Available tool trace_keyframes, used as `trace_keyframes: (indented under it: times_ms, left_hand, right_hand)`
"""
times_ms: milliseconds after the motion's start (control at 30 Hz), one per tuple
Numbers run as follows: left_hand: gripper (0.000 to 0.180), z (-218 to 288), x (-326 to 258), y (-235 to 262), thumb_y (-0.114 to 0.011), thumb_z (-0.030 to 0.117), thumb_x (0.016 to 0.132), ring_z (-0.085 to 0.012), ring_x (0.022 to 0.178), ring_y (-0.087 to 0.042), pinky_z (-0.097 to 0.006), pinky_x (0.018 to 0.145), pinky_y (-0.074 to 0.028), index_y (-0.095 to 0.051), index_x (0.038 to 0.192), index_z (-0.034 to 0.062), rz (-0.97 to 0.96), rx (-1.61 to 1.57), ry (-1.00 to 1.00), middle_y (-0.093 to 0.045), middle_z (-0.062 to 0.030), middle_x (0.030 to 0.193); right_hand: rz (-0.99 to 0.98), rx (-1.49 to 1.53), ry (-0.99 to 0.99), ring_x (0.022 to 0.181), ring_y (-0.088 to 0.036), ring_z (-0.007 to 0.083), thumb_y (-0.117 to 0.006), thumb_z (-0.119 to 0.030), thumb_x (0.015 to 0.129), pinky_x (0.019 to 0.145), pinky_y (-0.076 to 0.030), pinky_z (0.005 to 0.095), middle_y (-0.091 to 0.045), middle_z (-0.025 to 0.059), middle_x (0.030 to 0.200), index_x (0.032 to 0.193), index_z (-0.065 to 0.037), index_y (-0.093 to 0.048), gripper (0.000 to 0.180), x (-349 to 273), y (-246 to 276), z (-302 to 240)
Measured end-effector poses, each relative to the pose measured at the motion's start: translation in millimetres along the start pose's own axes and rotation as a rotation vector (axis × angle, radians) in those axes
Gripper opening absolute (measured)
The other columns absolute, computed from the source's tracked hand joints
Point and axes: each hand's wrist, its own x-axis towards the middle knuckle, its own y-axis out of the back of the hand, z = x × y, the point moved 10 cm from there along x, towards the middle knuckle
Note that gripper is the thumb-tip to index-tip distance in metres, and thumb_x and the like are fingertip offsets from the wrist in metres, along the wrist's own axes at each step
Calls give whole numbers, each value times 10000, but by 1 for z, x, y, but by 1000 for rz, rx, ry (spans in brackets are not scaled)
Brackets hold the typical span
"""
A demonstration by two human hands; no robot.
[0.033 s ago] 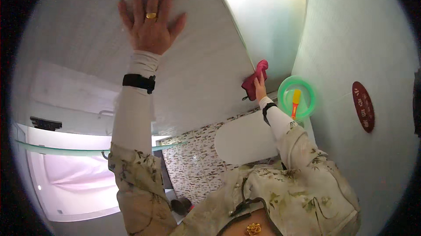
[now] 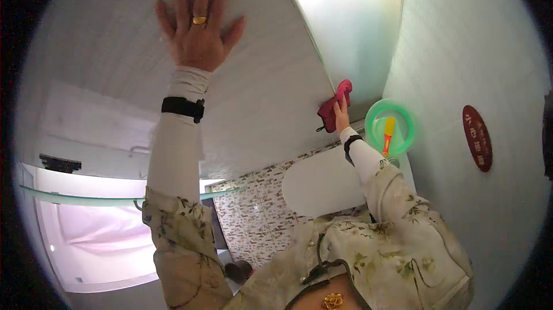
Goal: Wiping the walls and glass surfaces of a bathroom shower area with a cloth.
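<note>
My left hand [image 2: 199, 45] lies flat with its fingers spread on a large pale grey panel [image 2: 265, 97]. A gold ring is on one finger, and nothing is held. Farther right, my right hand [image 2: 342, 117] is closed on a dark pink cloth [image 2: 328, 113]. The cloth is bunched at the panel's right edge, beside a bright frosted surface [image 2: 360, 27]. A small dark loop hangs from the cloth's lower corner. Part of the right hand's grip is hidden by the cloth.
Right of the cloth, a green-rimmed basin [image 2: 410, 131] has a yellow and red tool [image 2: 389, 131] over it. A dark red oval sign [image 2: 477, 138] is on the right wall. A glass edge [image 2: 86, 199] crosses the lower left. Brick-patterned tiling [image 2: 253, 215] borders a white rounded surface [image 2: 317, 186].
</note>
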Motion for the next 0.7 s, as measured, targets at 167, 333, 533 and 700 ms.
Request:
trace_keyframes:
  times_ms: [167,333,533,700]
  left_hand:
    - [647,17,12,-6,-530,547,867,-346,1408,-239,-647,1086,-127,-404,1425,244,-33,-68,-6,-277,-18,1538]
    - [629,-7,-7,2,-538,492,863,-308,1416,-224,-668,1072,-139,-398,1424,246,-39,-171,15,-249,16,1546]
    - [613,9,11,15,-583,428,835,-298,1425,-197,-613,1097,-167,-442,1383,194,-68,-245,-89,-270,-30,1534]
    - [599,-33,-66,27,-617,352,827,-271,1427,-202,-582,1119,-147,-446,1381,205,-177,-384,-103,-279,-34,1528]
  right_hand:
    - [183,437,-287,1256,-425,267,-409,-345,1003,1045,-357,411,-366,82,1435,1441,-144,-290,496,-8,-14,32]
    - [225,888,-447,1174,-497,256,-366,-403,1011,991,-425,440,-458,33,1358,1389,-176,-326,442,-47,-108,-58]
    - [324,178,17,1351,-187,347,-433,-431,975,1109,-190,459,-139,185,1497,1503,-145,-130,673,-33,-128,-176]
    - [308,-330,733,1384,-32,536,-473,-429,949,1124,-59,578,-31,341,1510,1477,-141,-299,626,-88,-204,-358]
